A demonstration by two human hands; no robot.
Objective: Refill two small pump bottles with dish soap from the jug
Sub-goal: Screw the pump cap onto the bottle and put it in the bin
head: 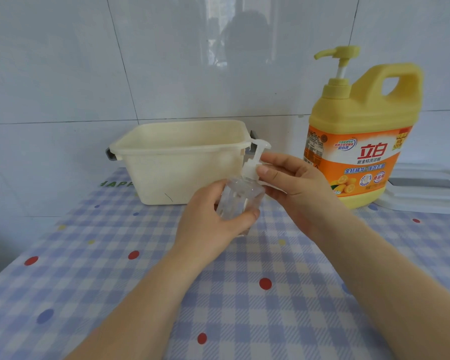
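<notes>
Clear plastic marks the small pump bottle (240,201), held tilted just above the blue checked tablecloth (244,307) at centre. The left hand (213,222) wraps closed around its body to steady it, while the right hand (291,178) pinches the white pump collar (250,171), probably to unscrew it. The yellow dish-soap jug (359,141) stands upright at two o'clock, within reach; the cream plastic tub (182,162) sits at eleven.

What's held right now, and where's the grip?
Clear pump bottle: left hand wraps its body, right hand pinches the white pump collar.
</notes>
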